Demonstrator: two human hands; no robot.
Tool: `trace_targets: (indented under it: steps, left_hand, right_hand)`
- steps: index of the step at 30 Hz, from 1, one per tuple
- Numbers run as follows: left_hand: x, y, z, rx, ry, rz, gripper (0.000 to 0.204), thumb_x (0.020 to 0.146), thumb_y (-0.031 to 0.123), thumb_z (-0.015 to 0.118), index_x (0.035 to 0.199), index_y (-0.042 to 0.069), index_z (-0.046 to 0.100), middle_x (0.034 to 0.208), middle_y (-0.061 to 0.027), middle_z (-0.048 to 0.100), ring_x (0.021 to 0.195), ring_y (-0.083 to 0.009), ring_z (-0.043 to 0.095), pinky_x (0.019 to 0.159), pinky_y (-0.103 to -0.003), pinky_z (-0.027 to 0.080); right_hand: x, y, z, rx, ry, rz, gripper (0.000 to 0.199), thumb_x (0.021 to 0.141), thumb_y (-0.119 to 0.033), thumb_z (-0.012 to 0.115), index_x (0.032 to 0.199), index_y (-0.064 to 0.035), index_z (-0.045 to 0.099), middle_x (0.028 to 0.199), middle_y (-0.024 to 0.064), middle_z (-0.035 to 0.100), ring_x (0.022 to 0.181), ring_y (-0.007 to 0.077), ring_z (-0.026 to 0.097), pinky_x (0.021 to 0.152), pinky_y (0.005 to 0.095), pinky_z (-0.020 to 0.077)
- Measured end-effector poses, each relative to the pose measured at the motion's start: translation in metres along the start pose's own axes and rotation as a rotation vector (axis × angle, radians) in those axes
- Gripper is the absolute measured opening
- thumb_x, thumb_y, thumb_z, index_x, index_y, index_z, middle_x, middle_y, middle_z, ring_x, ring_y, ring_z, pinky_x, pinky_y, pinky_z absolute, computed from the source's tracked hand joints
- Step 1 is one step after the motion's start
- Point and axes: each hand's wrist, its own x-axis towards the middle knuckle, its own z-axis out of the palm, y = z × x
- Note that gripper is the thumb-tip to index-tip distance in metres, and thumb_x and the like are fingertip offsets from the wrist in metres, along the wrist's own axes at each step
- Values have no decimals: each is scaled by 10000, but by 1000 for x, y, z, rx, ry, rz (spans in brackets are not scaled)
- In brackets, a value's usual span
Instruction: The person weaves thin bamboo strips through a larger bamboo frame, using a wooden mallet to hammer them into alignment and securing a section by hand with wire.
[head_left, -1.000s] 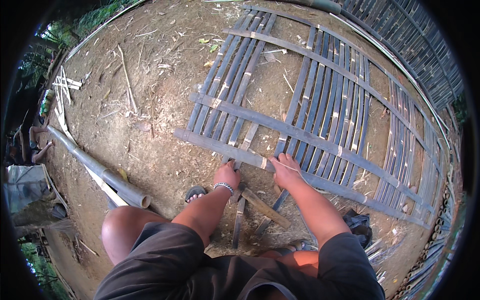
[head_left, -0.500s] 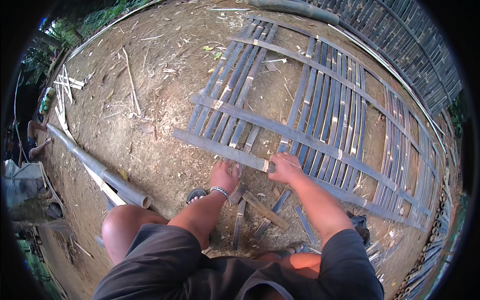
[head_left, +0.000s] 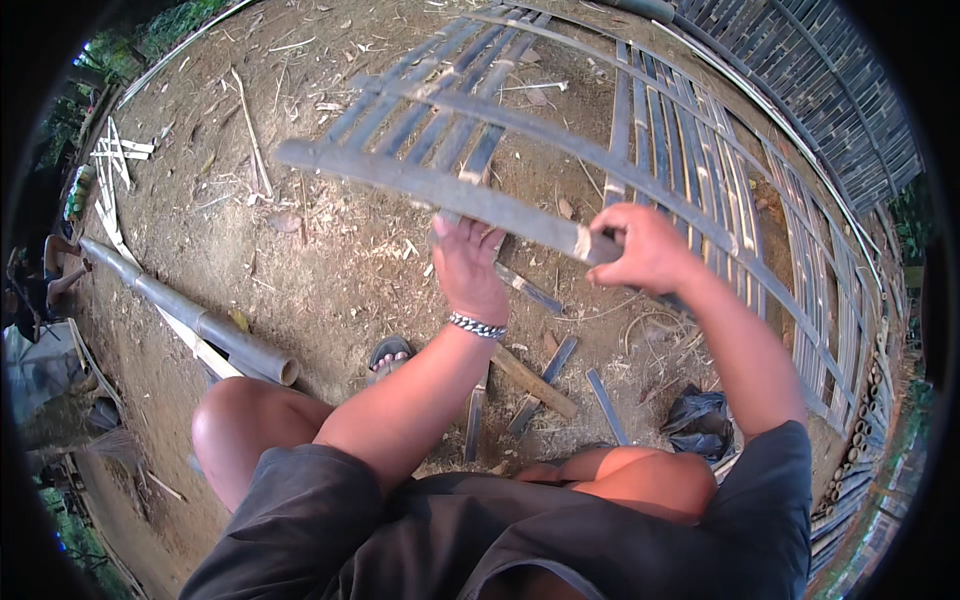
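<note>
A bamboo lattice panel (head_left: 560,135), made of long flat strips across many narrower slats, is tilted with its near edge raised off the ground. My right hand (head_left: 645,248) is closed round the near edge strip (head_left: 440,185), with thumb and fingers on either side by a pale node. My left hand (head_left: 470,265), with a chain bracelet (head_left: 477,325) on the wrist, is at the underside of the same strip, left of the right hand. Its fingers are curled at the panel's edge and partly hidden there. Below the hands lie a wooden-handled mallet (head_left: 535,382) and short bamboo pieces (head_left: 606,405).
A thick bamboo pole (head_left: 200,325) lies at the left, with pale split strips (head_left: 118,160) beyond it. At far left another person (head_left: 45,285) sits low. Near my right arm is a black plastic bag (head_left: 700,420). A woven bamboo panel (head_left: 810,85) stands at the far right.
The panel's near edge has risen from the ground, its left corner shifting up and left. Both my hands have moved up and right with it, uncovering the black bag.
</note>
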Motion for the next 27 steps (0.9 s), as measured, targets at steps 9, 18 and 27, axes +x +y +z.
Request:
trace_targets:
  steps: [9,18,27]
  left_hand:
    - [14,74,90,48,-161,38,762,979,651,464,1374,0,461,1280,-183,579,1218,-274,545,1058,-439,400]
    - [38,126,126,-168,-786,-11,1153,880,849,385,1578,-1,38,1633,-248,134,1511,-370,171,1237,-416,100]
    - [93,119,171,-632,-1294,-32,1239,904,808,421,1534,-116,-112,1608,-364,38,1520,-423,96,1248,-434,93]
  right_hand:
    - [-11,-33,-82,69,60,-13,436,619,-242,846,990,-52,716,684,-35,541,594,80,462,576,258,343]
    - [-15,-38,-148,21,123,-119,542,684,-291,835,1108,-6,655,730,-42,436,667,88,429,617,270,342]
    - [-19,-47,-193,90,131,-84,511,664,-249,790,1106,-33,651,835,-26,507,755,76,467,665,254,389]
